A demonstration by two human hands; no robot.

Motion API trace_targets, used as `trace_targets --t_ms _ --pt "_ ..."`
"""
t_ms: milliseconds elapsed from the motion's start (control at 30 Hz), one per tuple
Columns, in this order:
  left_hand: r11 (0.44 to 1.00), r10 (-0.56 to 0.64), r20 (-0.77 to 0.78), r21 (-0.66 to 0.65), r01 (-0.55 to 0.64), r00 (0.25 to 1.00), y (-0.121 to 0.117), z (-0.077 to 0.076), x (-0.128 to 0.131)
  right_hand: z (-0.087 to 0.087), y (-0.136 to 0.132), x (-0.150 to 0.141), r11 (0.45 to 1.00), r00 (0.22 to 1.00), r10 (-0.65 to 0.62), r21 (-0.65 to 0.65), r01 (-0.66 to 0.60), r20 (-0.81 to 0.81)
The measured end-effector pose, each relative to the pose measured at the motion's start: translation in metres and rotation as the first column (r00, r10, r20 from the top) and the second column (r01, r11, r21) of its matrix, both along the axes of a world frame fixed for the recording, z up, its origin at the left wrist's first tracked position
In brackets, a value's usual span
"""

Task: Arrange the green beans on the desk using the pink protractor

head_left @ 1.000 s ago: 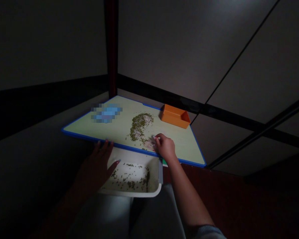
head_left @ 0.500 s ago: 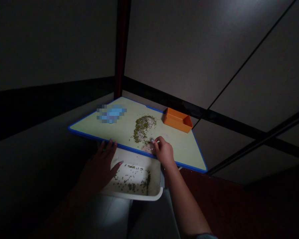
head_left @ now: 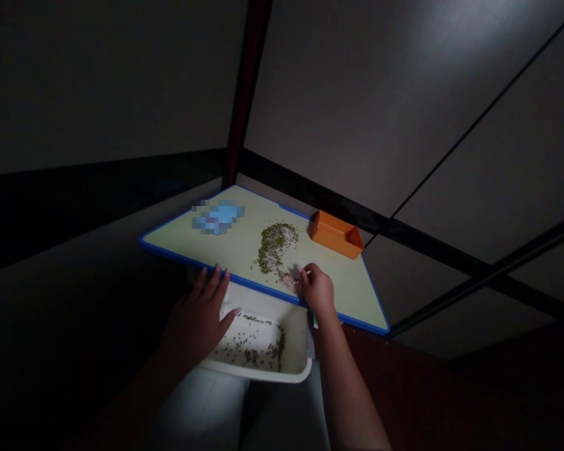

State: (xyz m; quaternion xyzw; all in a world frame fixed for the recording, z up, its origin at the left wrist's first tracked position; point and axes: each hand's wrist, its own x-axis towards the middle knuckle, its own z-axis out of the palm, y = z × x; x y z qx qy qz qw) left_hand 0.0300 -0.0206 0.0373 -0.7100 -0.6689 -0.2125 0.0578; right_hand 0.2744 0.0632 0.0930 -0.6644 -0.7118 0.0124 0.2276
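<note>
Small green beans (head_left: 273,241), like mung beans, lie in a curved heap on a pale board (head_left: 207,254) with a blue rim. My right hand (head_left: 318,289) rests over the board's near edge, beside the lower end of the heap. Its thumb and fingertips are pinched together; whatever is between them is too small to make out. My left hand (head_left: 201,313) is open, fingers spread, its fingertips at the board's blue rim. Below the rim, a white basin (head_left: 282,377) holds scattered beans, and the left thumb reaches over it.
An orange open box (head_left: 336,240) stands at the board's back right. A pixelated blue patch (head_left: 219,217) covers the board's left part. Grey panels (head_left: 338,94) rise behind the board. Under the basin are my legs (head_left: 207,407).
The camera view has shifted, so the board and basin appear slightly farther right and lower. My right hand stays pinched near the heap's lower end; my left hand remains spread at the rim.
</note>
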Motion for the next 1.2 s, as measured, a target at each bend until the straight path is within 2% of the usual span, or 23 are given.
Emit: trace_targets --t_ms 167,367,533,633,800,933,1033,1200 --pt "0.999 0.022 0.028 -0.034 -0.021 0.999 -0.003 0.005 0.004 -0.002 0.008 -0.005 1.000 1.000 0.002 -0.001 -0.002 -0.008" --pt "0.994 0.063 0.013 -0.088 -0.062 0.998 -0.007 0.013 0.007 0.000 0.012 -0.016 0.995 0.995 0.097 -0.034 -0.098 -0.036" --pt "0.991 0.095 -0.018 -0.088 -0.096 0.995 -0.006 0.015 0.010 0.003 0.012 -0.025 0.986 0.986 0.164 -0.026 -0.165 -0.040" --pt "0.991 0.088 -0.022 -0.096 -0.090 0.996 -0.003 0.014 0.011 0.003 0.013 -0.028 0.970 0.969 0.239 -0.024 -0.241 -0.067" --pt "0.992 0.078 -0.074 -0.098 -0.085 0.994 -0.002 0.012 0.012 0.003 0.013 -0.027 0.917 0.894 0.391 0.009 -0.399 -0.219" --pt "0.992 0.072 -0.133 -0.096 -0.085 0.989 -0.003 0.011 0.011 -0.002 0.003 -0.021 0.950 0.855 0.308 0.090 -0.298 -0.418" --pt "0.991 0.073 -0.185 -0.100 -0.092 0.980 -0.002 0.011 0.011 -0.011 -0.012 -0.012 0.975 0.775 0.217 0.090 -0.205 -0.593" --pt "0.992 0.084 -0.255 -0.072 -0.106 0.963 -0.001 0.007 0.007 -0.028 -0.034 0.008 0.981 0.662 0.140 0.195 0.010 -0.736"
